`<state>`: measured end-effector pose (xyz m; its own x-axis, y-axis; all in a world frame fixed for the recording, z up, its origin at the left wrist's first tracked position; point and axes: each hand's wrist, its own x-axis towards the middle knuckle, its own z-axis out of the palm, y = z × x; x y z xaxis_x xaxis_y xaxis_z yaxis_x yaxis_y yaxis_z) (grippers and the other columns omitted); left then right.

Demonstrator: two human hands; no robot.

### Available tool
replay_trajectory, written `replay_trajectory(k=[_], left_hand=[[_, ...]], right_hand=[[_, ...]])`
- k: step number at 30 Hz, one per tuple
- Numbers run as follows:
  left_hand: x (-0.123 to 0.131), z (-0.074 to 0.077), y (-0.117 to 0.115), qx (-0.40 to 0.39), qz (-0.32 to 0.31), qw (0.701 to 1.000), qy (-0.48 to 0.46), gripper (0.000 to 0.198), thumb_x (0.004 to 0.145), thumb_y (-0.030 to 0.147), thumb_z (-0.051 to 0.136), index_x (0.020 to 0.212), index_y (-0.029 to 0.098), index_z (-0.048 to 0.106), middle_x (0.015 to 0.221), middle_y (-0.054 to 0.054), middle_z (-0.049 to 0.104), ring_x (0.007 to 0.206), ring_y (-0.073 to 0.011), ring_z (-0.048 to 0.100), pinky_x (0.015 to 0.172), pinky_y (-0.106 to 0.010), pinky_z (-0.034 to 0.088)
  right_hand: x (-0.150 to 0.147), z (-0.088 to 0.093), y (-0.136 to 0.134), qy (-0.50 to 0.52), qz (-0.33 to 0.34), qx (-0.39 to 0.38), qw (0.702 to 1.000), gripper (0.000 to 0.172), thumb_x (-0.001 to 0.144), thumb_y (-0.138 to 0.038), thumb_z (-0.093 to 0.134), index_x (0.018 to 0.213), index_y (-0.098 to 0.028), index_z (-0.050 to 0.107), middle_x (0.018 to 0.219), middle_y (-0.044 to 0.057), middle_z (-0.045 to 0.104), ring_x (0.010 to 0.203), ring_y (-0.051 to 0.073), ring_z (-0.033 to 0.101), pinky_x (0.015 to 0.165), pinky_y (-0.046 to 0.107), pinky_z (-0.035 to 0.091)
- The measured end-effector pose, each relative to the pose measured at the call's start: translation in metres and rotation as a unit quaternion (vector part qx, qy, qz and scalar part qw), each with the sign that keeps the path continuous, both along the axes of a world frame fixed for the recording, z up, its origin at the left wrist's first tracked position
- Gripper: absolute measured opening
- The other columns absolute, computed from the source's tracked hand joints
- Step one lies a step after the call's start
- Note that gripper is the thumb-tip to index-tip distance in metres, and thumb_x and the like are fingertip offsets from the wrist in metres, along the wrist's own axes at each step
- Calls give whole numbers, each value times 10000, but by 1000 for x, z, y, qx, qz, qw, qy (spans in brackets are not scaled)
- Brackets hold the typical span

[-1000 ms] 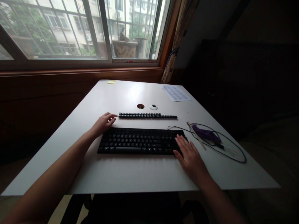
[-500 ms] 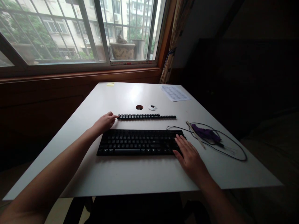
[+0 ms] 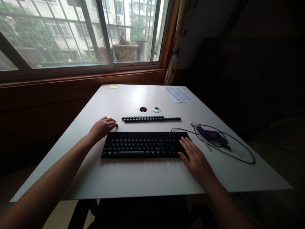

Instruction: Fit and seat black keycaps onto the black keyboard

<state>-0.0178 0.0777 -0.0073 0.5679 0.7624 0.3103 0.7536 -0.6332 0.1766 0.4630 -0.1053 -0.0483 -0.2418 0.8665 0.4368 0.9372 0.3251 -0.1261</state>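
A small black keycap is pinched in the fingertips of my left hand, just above the table behind the keyboard's left end. The black keyboard lies flat in front of me. My right hand rests with outstretched fingers on its right end, hiding part of the number pad. Beyond the keyboard, loose black keycaps stand in a long row, two deep on the left and single on the right.
Right of the keyboard lie a thin stick, a purple cloth and a looped black cable. A round hole and its white cover are behind the row. Paper sheets and a yellow note lie farther back.
My left hand has drawn back toward me from the row's left end, taking a keycap from its front line. My right hand has stayed on the keyboard.
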Motion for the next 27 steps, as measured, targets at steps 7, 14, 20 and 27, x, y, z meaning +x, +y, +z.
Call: replay_trajectory(k=[7,14,20,27], left_hand=[[7,-2,2,-17,-21,998,-50,206,941,324,563,975,202,725,944,-83,751,864,-218,647,790,-346,521],[-4,1,-9,-74,6,981,-178,292,922,465,617,944,193,720,910,-72,753,789,-200,699,751,-333,560],[-28,13,-50,-200,44,939,-274,359,864,510,711,1025,190,727,999,-83,770,923,-247,737,866,-389,589],[-38,3,-71,-238,48,927,-286,345,859,494,721,1012,186,739,1005,-86,767,942,-257,733,884,-410,590]], right_hand=[[0,1,0,3,2,0,1000,562,1018,-417,443,1539,-221,365,1573,94,426,1470,286,366,1170,518,374],[2,1,1,3,2,-4,1000,561,1019,-422,442,1537,-222,364,1576,96,421,1472,284,363,1170,518,372],[0,2,-1,5,-1,-5,1000,549,1021,-422,442,1525,-215,378,1576,96,420,1474,283,358,1175,515,365],[3,-2,1,9,6,7,1000,565,1013,-432,450,1531,-222,373,1571,90,428,1470,290,364,1171,516,371]])
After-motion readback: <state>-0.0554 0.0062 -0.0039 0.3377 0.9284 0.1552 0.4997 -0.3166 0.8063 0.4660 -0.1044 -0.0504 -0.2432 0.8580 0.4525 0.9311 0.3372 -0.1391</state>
